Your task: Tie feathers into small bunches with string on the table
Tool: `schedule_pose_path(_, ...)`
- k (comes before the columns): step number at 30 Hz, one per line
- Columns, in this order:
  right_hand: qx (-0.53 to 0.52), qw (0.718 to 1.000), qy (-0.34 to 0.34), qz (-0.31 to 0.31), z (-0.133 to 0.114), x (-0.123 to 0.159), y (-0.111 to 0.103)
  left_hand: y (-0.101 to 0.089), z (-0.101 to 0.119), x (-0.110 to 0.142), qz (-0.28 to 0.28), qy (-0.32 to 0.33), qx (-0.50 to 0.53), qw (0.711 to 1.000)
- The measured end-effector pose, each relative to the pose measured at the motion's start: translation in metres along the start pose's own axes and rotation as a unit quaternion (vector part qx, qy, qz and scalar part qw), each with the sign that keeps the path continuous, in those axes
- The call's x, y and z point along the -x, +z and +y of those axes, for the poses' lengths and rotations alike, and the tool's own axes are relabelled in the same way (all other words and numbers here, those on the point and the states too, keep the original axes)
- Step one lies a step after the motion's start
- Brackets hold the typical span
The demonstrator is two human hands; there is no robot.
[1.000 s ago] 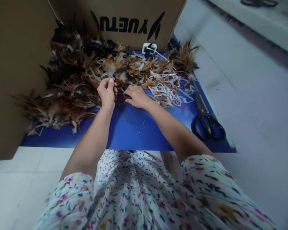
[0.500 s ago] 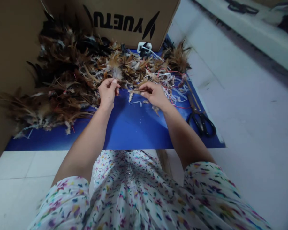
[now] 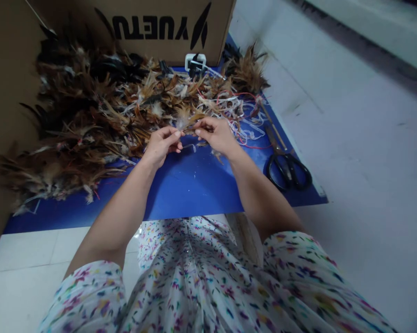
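Observation:
My left hand (image 3: pixel 163 144) is closed in a pinch, with a pale, fluffy feather (image 3: pixel 183 118) rising from its fingertips. Close beside it, my right hand (image 3: pixel 216 134) pinches a few thin brown feathers (image 3: pixel 190 127) that point toward the left fingers. The tips of the two hands almost meet; whether they touch I cannot tell. Behind them a large heap of brown and black feathers (image 3: pixel 114 108) spreads over the blue tabletop (image 3: pixel 194 189). A short clear strip (image 3: pixel 193 148) lies just below the hands.
Black-handled scissors (image 3: pixel 287 171) lie at the table's right edge beside a thin stick (image 3: pixel 273 125). White and red strings (image 3: pixel 239 111) tangle right of the heap. A cardboard box (image 3: pixel 167 44) stands behind, near a white plastic holder (image 3: pixel 195 61). A separate feather bunch (image 3: pixel 248 69) lies back right.
My left hand has moved right and slightly nearer to me with its feather, closing the gap to my right hand. The whole view has shifted slightly.

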State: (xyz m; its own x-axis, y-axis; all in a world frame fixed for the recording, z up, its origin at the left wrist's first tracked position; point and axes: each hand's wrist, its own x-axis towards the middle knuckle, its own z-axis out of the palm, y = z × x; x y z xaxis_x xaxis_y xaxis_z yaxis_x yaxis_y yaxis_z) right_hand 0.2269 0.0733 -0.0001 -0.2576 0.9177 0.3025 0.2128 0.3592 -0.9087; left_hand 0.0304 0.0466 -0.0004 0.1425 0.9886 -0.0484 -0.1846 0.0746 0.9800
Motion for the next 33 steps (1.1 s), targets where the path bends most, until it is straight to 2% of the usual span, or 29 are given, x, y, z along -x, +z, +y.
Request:
schedule_pose_path(4, -0.013, 1.0, 0.019, -0.002, -0.001, 0.001, 0.001, 0.002, 0.003, 0.001, 0.003, -0.033, -0.015, 0.999)
schedule_pose_path(9, -0.039, 0.999, 0.033, -0.017, -0.001, 0.001, 0.001, 0.005, 0.006, 0.001, 0.016, -0.054, 0.016, 0.998)
schedule_pose_path(16, -0.059, 0.996, 0.071, -0.013, -0.004, 0.002, 0.005, 0.006, 0.004, 0.002, -0.018, -0.065, 0.006, 0.998)
schedule_pose_path(21, -0.063, 0.996, 0.058, 0.031, 0.0, 0.001, 0.003, 0.007, 0.004, 0.001, 0.004, -0.06, 0.0, 0.998)
schedule_pose_path(27, 0.0, 0.992, 0.057, 0.116, 0.009, -0.003, -0.003, 0.006, 0.003, -0.003, 0.047, -0.056, 0.012, 0.997)
schedule_pose_path(29, 0.0, 0.992, 0.067, 0.106, 0.009, -0.002, 0.0, 0.006, 0.002, -0.004, 0.047, -0.048, 0.011, 0.998)
schedule_pose_path(33, -0.069, 0.991, 0.106, 0.035, 0.004, 0.003, 0.014, 0.008, 0.001, -0.001, 0.012, -0.046, 0.011, 0.999)
